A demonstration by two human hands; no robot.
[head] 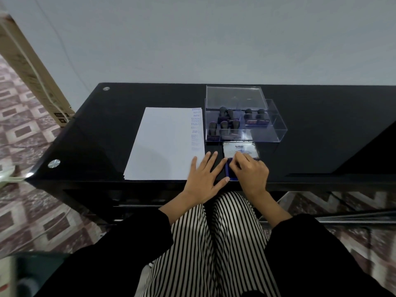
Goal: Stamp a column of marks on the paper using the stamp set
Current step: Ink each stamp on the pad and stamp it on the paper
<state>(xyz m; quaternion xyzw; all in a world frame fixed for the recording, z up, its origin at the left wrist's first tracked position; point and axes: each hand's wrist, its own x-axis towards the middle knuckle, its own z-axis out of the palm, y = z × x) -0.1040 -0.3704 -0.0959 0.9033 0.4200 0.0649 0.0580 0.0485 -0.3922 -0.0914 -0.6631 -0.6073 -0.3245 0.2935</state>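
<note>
Head view: "Artline" is printed on the raised lid of a blue ink pad; "SAMPLE" is legible among blue marks stamped down the right edge of the white paper. The left hand is laid flat, fingers spread, on its near corner. The right hand is curled over the pad; whether anything is pinched cannot be told. Dark-handled stamps are stood in a clear box behind.

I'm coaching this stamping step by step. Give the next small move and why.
Probably lift the right hand off the ink pad to the paper, just under the lowest mark of the stamped column. The column ends short of the paper's near edge, the left hand lies flat on that corner, and the right hand's curled fingers hide whether a stamp is held.
</note>
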